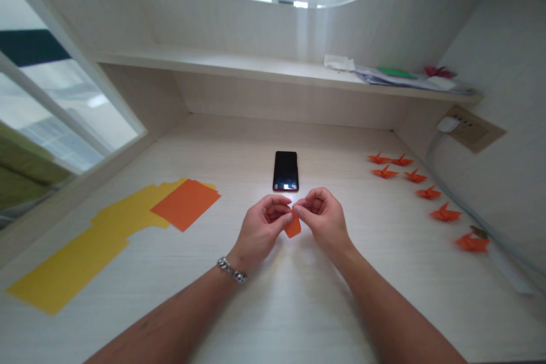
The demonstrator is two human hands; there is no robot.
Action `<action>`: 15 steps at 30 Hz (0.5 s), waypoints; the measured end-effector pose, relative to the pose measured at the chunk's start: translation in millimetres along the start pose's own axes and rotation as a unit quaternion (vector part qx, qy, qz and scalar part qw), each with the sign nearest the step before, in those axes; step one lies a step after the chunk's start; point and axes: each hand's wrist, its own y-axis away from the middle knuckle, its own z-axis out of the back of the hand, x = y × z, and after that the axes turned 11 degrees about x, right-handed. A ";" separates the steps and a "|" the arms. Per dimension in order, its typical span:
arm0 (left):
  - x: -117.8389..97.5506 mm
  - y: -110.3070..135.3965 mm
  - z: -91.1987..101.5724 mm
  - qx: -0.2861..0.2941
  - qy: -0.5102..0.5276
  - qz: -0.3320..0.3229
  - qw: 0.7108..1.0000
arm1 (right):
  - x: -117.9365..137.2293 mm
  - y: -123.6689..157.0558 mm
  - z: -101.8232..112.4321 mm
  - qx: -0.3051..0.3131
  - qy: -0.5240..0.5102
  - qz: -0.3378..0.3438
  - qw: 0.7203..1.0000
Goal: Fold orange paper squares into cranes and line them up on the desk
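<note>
A small folded piece of orange paper [293, 226] is pinched between both hands just above the pale wooden desk [273, 296]. My left hand [261, 228], with a metal bracelet on its wrist, grips the paper's left side with curled fingers. My right hand [323, 217] pinches its upper right edge with thumb and forefinger. A black phone [285, 170] lies flat on the desk just beyond the hands.
An orange sheet [186, 203] lies on yellow sheets [85, 256] at the left. Several folded orange paper cranes [427, 192] line the right side by the wall. A shelf [273, 71] at the back holds papers. A wall socket with a white plug [447, 124] is at right.
</note>
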 end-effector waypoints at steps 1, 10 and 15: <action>0.6 0.1 0.0 0.002 0.002 0.002 1.000 | 0.2 0.0 0.9 0.005 0.007 -0.002 1.000; 4.4 -2.1 2.6 -0.007 -0.009 0.003 1.000 | -4.8 -2.3 2.4 0.012 0.010 -0.010 1.000; 5.4 -5.4 8.7 -0.071 0.017 0.002 0.997 | -11.2 -1.7 4.2 0.094 0.031 -0.092 0.991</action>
